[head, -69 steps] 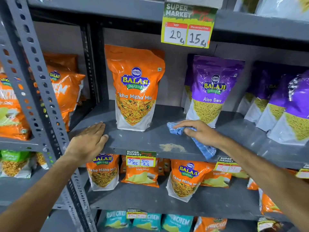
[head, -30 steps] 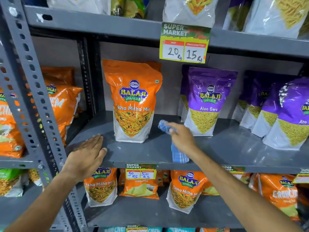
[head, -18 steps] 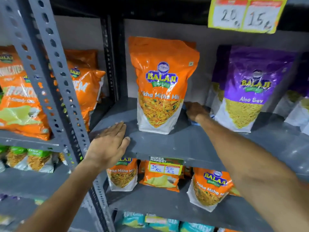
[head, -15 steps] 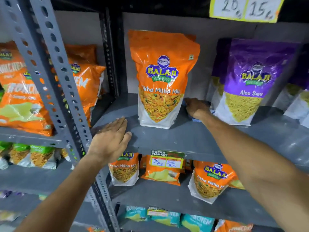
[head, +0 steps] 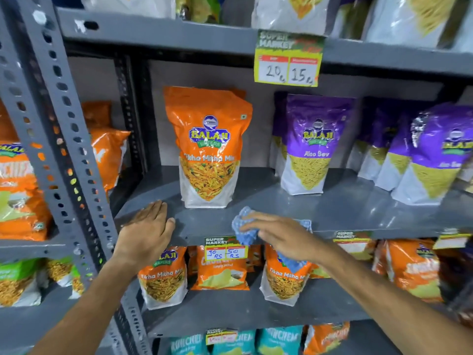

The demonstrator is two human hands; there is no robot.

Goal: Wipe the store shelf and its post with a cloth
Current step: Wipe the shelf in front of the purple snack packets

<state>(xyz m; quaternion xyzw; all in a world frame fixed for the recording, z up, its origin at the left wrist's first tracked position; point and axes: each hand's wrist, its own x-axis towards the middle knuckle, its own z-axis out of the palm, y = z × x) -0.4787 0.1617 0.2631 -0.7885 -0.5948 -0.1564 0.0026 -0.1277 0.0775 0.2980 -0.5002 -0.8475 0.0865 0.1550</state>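
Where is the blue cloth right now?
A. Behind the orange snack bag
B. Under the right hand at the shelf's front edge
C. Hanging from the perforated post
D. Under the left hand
B: the blue cloth lies under the right hand at the front edge of the shelf, while the left hand rests flat and bare on the shelf.

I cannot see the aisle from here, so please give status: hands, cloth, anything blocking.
Left hand flat on shelf. Right hand presses blue cloth at front edge. Orange packet stands just behind.
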